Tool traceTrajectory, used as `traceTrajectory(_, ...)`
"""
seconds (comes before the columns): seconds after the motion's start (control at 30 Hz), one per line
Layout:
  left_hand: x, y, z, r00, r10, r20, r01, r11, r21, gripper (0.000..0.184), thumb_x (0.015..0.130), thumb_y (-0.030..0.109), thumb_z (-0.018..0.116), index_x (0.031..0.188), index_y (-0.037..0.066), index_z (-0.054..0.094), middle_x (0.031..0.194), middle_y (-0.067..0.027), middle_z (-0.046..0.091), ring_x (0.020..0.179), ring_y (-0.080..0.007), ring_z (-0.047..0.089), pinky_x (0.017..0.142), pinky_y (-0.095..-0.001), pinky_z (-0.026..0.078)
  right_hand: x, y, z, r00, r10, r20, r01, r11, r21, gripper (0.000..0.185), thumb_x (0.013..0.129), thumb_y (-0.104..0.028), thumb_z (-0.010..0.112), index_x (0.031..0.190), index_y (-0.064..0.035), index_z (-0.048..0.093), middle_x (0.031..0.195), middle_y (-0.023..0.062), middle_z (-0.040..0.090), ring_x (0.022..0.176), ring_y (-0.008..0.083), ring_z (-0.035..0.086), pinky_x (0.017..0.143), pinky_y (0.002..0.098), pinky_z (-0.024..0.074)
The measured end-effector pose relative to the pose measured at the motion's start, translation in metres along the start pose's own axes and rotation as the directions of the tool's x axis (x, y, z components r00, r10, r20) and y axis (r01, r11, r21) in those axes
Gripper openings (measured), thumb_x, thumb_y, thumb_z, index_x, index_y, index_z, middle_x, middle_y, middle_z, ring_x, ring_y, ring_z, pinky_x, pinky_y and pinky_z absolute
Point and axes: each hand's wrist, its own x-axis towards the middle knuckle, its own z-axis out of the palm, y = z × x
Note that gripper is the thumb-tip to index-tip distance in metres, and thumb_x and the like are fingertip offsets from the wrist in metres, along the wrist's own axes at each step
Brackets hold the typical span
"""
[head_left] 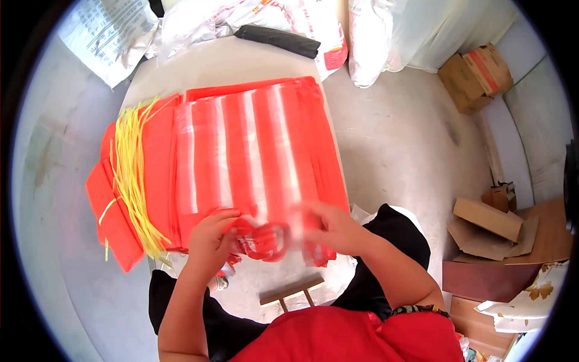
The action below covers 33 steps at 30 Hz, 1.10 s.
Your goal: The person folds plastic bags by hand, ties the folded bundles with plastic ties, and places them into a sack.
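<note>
A stack of red plastic bags with pale stripes (235, 139) lies flat on the table in front of me. At its near edge, my left hand (211, 241) is closed on a bunched, looped part of the red plastic (265, 241). My right hand (332, 228) is over the near right corner of the stack, its fingertips smeared by motion, so whether it grips the plastic cannot be told. Left of the striped stack, a bundle of thin yellow ties (129, 175) lies across folded red bags (160, 175).
A black roll (277, 41) lies at the table's far edge (193, 63), before white printed sacks (307, 24). Cardboard boxes (476, 78) stand far right on the floor. An open carton (491, 229) rests on a wooden surface to my right. A small wooden stool (292, 291) is between my legs.
</note>
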Motion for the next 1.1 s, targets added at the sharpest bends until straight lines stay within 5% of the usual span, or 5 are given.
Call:
traceTrajectory(0.1, 0.001, 0.011, 0.0, 0.989, 0.133, 0.064, -0.146, 0.954, 0.261, 0.033, 0.084, 0.0, 0.073, 0.117, 0.006, 0.077, 0.126, -0.0109, 0.074, 0.102, -0.0324, 0.069, 0.089, -0.0406, 0.058, -0.013, -0.025, -0.008, 0.934, -0.062, 0.353, 0.086, 0.995, -0.053, 0.045, 0.102, -0.019, 0.065, 0.146, -0.0098, 0.061, 0.117, 0.0062, 0.075, 0.078, 0.0117, 0.069, 0.065, 0.0294, 0.0557)
traceTrajectory(0.23, -0.003, 0.006, 0.005, 0.962, 0.24, 0.126, -0.271, 0.878, 0.395, 0.048, 0.071, 0.001, 0.077, 0.118, 0.009, 0.078, 0.129, -0.0076, 0.073, 0.093, -0.0275, 0.068, 0.082, -0.0398, 0.059, 0.002, -0.027, -0.006, 0.933, 0.146, 0.33, -0.191, 0.975, 0.109, 0.034, 0.103, -0.018, 0.059, 0.135, -0.0086, 0.067, 0.111, 0.0016, 0.073, 0.075, 0.011, 0.067, 0.066, 0.0301, 0.0561)
traceTrajectory(0.37, -0.005, 0.002, 0.004, 0.94, 0.309, 0.145, -0.341, 0.833, 0.436, 0.056, 0.065, 0.006, 0.081, 0.121, 0.01, 0.077, 0.131, -0.0064, 0.073, 0.087, -0.0251, 0.066, 0.076, -0.0374, 0.058, 0.039, 0.002, 0.015, 0.988, -0.11, 0.106, 0.089, 0.979, 0.186, 0.038, 0.103, -0.017, 0.057, 0.139, -0.0079, 0.062, 0.113, 0.0006, 0.071, 0.079, 0.011, 0.065, 0.066, 0.0291, 0.0536)
traceTrajectory(0.8, -0.013, -0.001, -0.003, 0.923, 0.334, 0.193, -0.385, 0.828, 0.407, 0.037, 0.073, 0.014, 0.077, 0.11, 0.01, 0.075, 0.143, -0.005, 0.068, 0.089, -0.0234, 0.064, 0.074, -0.037, 0.055, 0.081, -0.024, 0.023, 0.979, 0.125, 0.163, -0.202, 0.723, 0.661, 0.05, 0.098, 0.001, 0.045, 0.148, -0.0054, 0.048, 0.137, 0.0103, 0.056, 0.117, 0.0216, 0.066, 0.097, 0.0394, 0.0597)
traceTrajectory(1.1, -0.02, -0.003, -0.004, 0.93, 0.276, 0.244, -0.359, 0.827, 0.432, 0.058, 0.077, 0.012, 0.075, 0.134, 0.018, 0.072, 0.141, -0.0089, 0.064, 0.095, -0.0249, 0.064, 0.078, -0.0396, 0.054, 0.092, -0.04, 0.03, 0.982, 0.122, 0.142, -0.171, 0.894, 0.415, 0.055, 0.095, 0.004, 0.048, 0.15, -0.0052, 0.047, 0.147, 0.011, 0.05, 0.124, 0.0203, 0.064, 0.098, 0.0359, 0.0578)
